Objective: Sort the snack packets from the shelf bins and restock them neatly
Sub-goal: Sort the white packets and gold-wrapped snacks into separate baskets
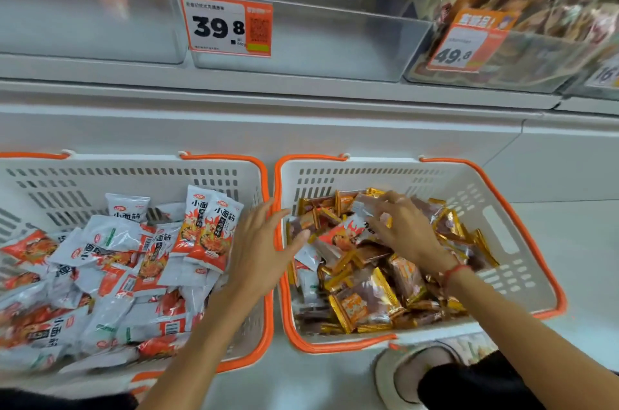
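- L hand (pixel 264 248): flat, fingers spread toward 1 o'clock over white orange-rimmed plastic basket (pixel 522 242) rim, holds nothing.
- R hand (pixel 402 228): palm down, fingertips curled, pinching white-and-orange snack packet (pixel 348 233) amid gold-edged packets (pixel 365 305).

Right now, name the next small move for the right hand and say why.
Probably lift the white-and-orange packet out and across to the left basket. It lies among gold packets in the right basket, under the right hand, and matches the left basket's packets.

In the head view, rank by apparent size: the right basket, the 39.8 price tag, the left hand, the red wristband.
Largest to smallest:
1. right basket
2. 39.8 price tag and left hand look alike; the hand is nearer the camera, so unranked
3. red wristband
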A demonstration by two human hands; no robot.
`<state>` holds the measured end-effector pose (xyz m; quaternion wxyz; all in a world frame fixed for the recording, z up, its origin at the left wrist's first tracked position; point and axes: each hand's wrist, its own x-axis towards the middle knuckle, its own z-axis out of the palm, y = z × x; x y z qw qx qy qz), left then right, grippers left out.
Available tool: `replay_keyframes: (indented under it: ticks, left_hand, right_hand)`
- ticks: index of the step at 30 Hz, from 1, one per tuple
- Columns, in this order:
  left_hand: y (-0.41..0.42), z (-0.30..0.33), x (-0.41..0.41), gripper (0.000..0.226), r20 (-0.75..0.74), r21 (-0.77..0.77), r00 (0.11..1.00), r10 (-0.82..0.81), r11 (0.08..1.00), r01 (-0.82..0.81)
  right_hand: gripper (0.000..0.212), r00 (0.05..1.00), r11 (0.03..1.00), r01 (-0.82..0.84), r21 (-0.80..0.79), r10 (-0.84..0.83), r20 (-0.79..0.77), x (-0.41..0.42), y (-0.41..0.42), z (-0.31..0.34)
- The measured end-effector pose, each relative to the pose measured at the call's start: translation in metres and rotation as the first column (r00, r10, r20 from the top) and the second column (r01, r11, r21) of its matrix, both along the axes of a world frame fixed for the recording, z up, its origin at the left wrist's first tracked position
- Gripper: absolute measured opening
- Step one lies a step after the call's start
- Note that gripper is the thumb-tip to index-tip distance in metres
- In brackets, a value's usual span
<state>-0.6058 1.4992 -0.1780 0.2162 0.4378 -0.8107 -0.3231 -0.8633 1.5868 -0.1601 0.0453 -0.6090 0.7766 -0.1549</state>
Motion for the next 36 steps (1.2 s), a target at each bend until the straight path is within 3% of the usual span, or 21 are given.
replay_keyframes:
  ticks: [2, 4, 7, 10, 13, 15, 17, 20, 23, 26, 28, 31, 36]
  left_hand:
    - [0.010, 0.016, -0.012, 0.085, -0.066, 0.035, 0.995, -0.076, 0.996, 0.078]
    - [0.019, 0.034, -0.021, 0.091, -0.149, 0.047, 0.982, -0.116, 0.991, 0.124]
    - [0.016, 0.051, -0.019, 0.060, -0.258, 0.023, 0.966, -0.029, 0.999, 0.036]
    - [0.001, 0.057, -0.003, 0.037, -0.245, -0.028, 0.964, 0.103, 0.993, -0.113]
    - [-0.024, 0.041, 0.028, 0.031, -0.222, 0.022, 0.897, 0.384, 0.921, -0.389]
    - [-0.038, 0.025, 0.047, 0.041, -0.115, 0.077, 0.862, 0.494, 0.870, -0.488]
    - [-0.045, 0.012, 0.050, 0.064, 0.006, 0.100, 0.866, 0.500, 0.861, -0.498]
    - [-0.036, 0.008, 0.024, 0.073, -0.102, 0.182, 0.928, 0.357, 0.924, -0.335]
    - [-0.022, -0.010, 0.003, 0.070, -0.082, 0.134, 0.994, 0.077, 0.989, -0.066]
    - [-0.014, -0.030, 0.003, 0.061, -0.007, 0.050, 1.000, -0.018, 0.999, 0.019]
    - [-0.013, -0.033, 0.003, 0.060, -0.050, 0.078, 0.999, 0.008, 0.997, -0.004]
    - [-0.016, -0.033, 0.002, 0.062, -0.007, 0.055, 1.000, 0.021, 0.998, -0.020]
    - [-0.018, -0.028, 0.005, 0.064, 0.084, -0.007, 0.996, 0.004, 1.000, -0.004]
  right_hand:
    - [0.031, 0.966, 1.000, 0.015, 0.007, -0.016, 0.260, 0.002, -0.006, 0.036]
    - [0.036, 0.885, 0.998, -0.068, 0.000, 0.061, 0.461, 0.020, -0.012, 0.069]
    - [0.046, 0.741, 0.987, -0.129, -0.095, 0.160, 0.652, 0.056, -0.017, 0.091]
    - [0.042, 0.627, 0.981, -0.072, -0.181, 0.186, 0.756, 0.074, -0.022, 0.089]
    - [0.024, 0.632, 0.996, -0.051, -0.078, 0.092, 0.770, 0.065, -0.028, 0.055]
    - [0.010, 0.751, 0.997, -0.073, 0.027, 0.037, 0.660, 0.049, -0.029, 0.018]
    - [0.008, 0.881, 0.983, -0.120, 0.141, 0.039, 0.472, 0.037, -0.030, -0.016]
    - [0.019, 0.964, 0.952, -0.188, 0.243, 0.131, 0.231, 0.043, -0.037, -0.051]
    - [0.024, 0.911, 0.836, -0.359, 0.414, 0.411, -0.041, 0.062, -0.056, -0.088]
    - [0.034, 0.782, 0.736, -0.372, 0.566, 0.577, -0.235, 0.073, -0.077, -0.118]
    - [0.045, 0.748, 0.731, -0.331, 0.597, 0.589, -0.306, 0.075, -0.082, -0.128]
    - [0.051, 0.778, 0.744, -0.252, 0.618, 0.536, -0.328, 0.079, -0.082, -0.138]
    - [0.022, 0.832, 0.798, -0.187, 0.573, 0.439, -0.340, 0.075, -0.082, -0.118]
